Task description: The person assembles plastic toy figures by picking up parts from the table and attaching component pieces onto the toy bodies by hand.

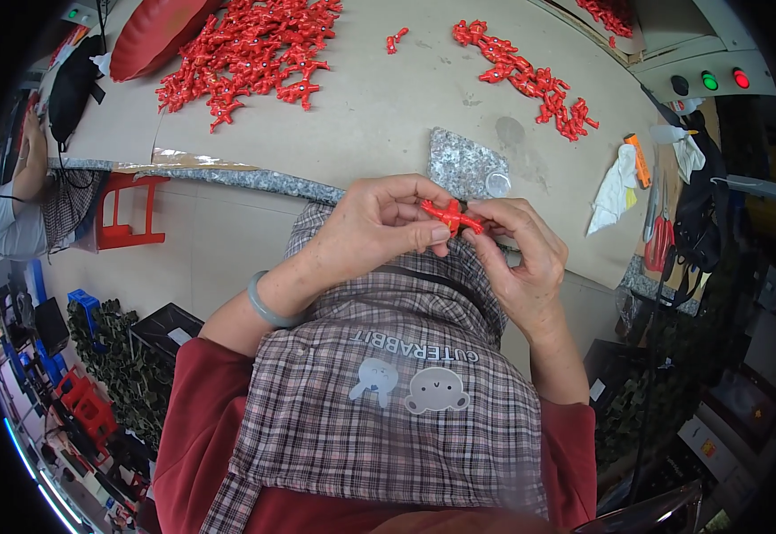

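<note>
Between my two hands, just over the table's near edge, is a small red plastic figure (452,216) with stubby limbs. My left hand (379,218) pinches one end between thumb and fingers. The other end is gripped by the thumb and fingertips of my right hand (521,249). Fingers cover parts of the figure. Beyond my hands lies a speckled grey slab (463,160) on the tabletop. A large heap of similar red figures (254,53) spreads at the far left, and a looser row of red figures (530,80) lies at the far right.
A red scalloped basin (152,40) tilts beside the heap. One red piece (396,40) lies alone. Along the right edge are a white cloth (615,187), an orange tube (639,160), red-handled scissors (659,240) and a glue bottle (668,134). Another person (18,214) sits at left near a red stool (130,214).
</note>
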`<state>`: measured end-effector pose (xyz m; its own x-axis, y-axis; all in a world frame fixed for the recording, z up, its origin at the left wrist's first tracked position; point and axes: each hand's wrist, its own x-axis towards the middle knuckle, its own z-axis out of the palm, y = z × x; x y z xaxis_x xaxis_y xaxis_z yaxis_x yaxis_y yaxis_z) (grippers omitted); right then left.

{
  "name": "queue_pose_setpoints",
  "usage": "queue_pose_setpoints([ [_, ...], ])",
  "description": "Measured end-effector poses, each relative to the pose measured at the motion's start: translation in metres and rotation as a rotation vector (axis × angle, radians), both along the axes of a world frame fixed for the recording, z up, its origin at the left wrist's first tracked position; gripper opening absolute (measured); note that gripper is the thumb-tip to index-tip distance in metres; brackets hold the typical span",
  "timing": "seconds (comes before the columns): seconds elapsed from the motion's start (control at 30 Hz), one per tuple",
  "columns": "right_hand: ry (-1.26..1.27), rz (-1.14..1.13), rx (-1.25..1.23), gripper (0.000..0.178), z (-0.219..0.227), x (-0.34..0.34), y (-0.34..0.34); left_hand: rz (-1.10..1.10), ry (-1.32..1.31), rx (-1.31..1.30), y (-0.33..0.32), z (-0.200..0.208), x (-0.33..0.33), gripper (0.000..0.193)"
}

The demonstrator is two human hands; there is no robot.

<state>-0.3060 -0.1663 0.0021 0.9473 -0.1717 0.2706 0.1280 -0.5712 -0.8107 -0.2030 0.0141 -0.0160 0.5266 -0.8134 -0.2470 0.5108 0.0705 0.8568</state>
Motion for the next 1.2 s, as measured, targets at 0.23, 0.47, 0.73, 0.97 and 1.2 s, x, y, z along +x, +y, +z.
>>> queue_pose_setpoints([
  [0.23, -0.221, 0.084, -0.201, 0.027, -0.002, 0.002, -0.006, -0.055, 0.003, 0.064, 0.001, 0.005, 0.004, 0.027],
  [0.47, -0.292, 0.134, -0.254, 0.021, -0.004, -0.001, -0.01, -0.103, 0.008, 0.026, 0.002, 0.001, 0.004, 0.028],
  [0.73, -0.141, 0.139, -0.068, 0.017, 0.0, -0.003, -0.011, -0.096, -0.114, -0.04, 0.001, -0.003, 0.002, 0.028],
  [0.97, -0.106, 0.139, -0.016, 0.017, -0.005, -0.005, -0.012, -0.027, -0.679, 0.083, -0.001, 0.005, 0.004, 0.019],
  [1.2, -0.244, 0.116, -0.143, 0.018, -0.01, -0.004, -0.009, 0.036, -0.785, 0.049, -0.003, 0.001, -0.001, 0.022],
])
